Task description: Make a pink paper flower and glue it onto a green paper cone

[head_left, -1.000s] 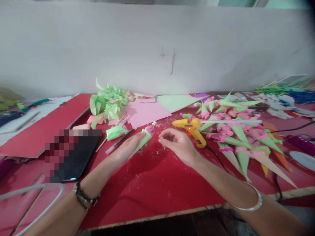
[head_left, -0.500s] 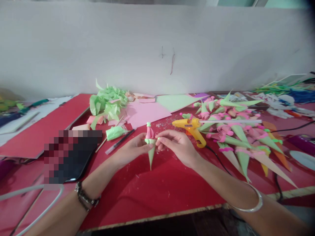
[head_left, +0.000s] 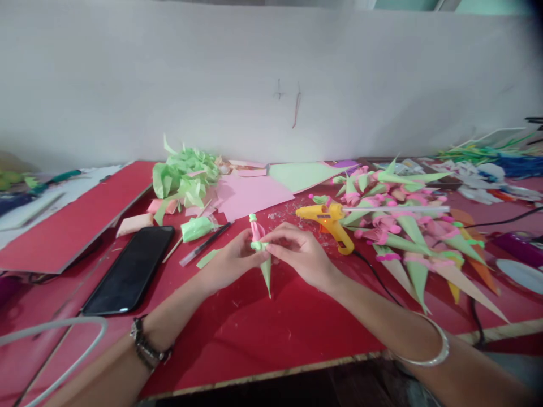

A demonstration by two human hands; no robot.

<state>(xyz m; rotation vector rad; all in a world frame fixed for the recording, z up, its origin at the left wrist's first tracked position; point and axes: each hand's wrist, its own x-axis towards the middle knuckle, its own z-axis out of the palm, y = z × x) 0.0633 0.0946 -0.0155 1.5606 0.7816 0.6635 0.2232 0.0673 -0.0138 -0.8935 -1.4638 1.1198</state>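
A small green paper cone (head_left: 266, 277) with a pink swirl and green clay trim on top hangs point down between my hands, above the red table (head_left: 271, 339). My left hand (head_left: 231, 257) is closed round the cone's upper left side. My right hand (head_left: 303, 254) pinches at the green trim on the right side; whether a separate piece is between its fingertips is hidden. A yellow glue gun (head_left: 333, 220) lies just beyond my right hand.
Many finished-looking cones (head_left: 411, 226) are heaped at the right. A black phone (head_left: 129, 271) lies at the left, near a pen (head_left: 206, 243) and a green clay packet (head_left: 197, 228). Crumpled green paper (head_left: 186, 175) and pink sheets (head_left: 250, 195) are further back.
My right hand's fingertips have moved left onto the green trim. The cone has tilted, its tip shifting right. A small green piece now shows beside the pen, left of my left hand.
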